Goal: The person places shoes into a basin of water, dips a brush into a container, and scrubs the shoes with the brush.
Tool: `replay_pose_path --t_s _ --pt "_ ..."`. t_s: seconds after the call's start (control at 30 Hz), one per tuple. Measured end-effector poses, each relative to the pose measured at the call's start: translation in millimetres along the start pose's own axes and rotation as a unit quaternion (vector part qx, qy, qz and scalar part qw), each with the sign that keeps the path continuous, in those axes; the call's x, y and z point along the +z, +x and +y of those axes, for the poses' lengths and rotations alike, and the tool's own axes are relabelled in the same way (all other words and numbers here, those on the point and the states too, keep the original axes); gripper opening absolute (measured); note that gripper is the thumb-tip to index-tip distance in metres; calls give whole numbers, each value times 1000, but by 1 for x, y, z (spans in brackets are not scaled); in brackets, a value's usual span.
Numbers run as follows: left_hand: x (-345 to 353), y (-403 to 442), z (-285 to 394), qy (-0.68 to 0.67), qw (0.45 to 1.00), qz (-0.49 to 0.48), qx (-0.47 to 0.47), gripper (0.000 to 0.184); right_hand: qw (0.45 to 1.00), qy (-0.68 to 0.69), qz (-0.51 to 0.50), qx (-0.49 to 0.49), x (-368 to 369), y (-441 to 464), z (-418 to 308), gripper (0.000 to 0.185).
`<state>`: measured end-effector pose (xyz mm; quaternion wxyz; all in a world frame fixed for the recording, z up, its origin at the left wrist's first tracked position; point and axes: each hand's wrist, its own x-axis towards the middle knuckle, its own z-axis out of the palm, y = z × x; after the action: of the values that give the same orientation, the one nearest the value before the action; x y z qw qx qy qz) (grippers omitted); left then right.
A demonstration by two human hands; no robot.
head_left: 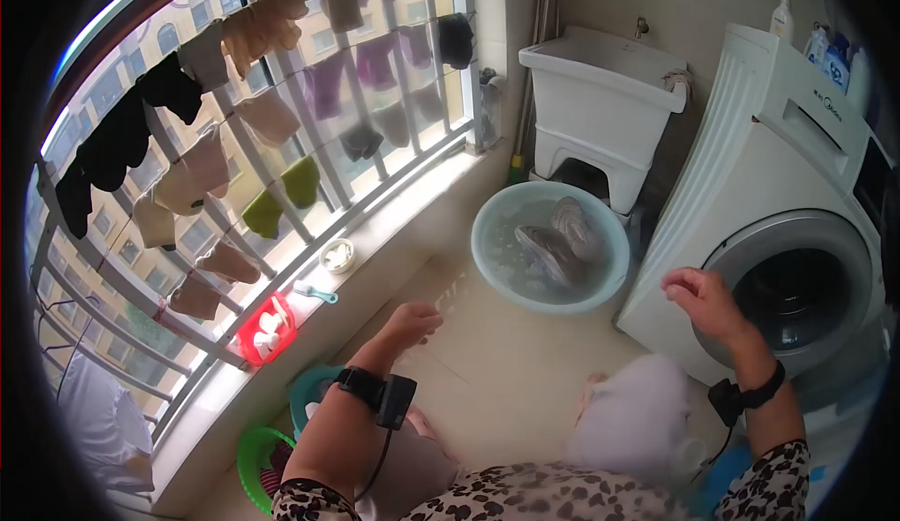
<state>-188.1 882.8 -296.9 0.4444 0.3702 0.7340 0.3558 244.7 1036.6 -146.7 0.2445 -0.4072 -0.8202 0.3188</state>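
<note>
A pair of grey shoes [551,256] lies in cloudy, sudsy water inside a pale blue basin [487,272] on the floor. My left hand [410,324] hovers over the floor, left of the basin and apart from it, with its fingers loosely curled and nothing visible in them. To the right of the basin, my right hand [696,298] is raised in front of the washing machine [750,183]. Its fingers are bent and close together, and I see nothing in them. Both wrists wear black straps with small boxes and cables.
Behind the basin stands a white utility sink [600,99]. On the left ledge are a red basket [251,338], a blue brush [319,293] and a small bowl [337,256]. Socks hang along the window railing [309,211]. A green basin [248,469] sits at lower left.
</note>
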Motion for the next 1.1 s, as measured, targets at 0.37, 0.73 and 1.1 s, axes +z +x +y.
replay_pose_path --t_s 0.37,0.73,1.1 --pt "-11 -19 44 1 997 -30 76 29 940 -289 -179 -32 251 173 77 48" --pt "-40 -30 31 -73 997 0 12 28 909 -314 -256 100 352 160 222 26" --pt "-43 -31 38 -71 996 -36 27 30 905 -309 -278 94 385 150 173 19"
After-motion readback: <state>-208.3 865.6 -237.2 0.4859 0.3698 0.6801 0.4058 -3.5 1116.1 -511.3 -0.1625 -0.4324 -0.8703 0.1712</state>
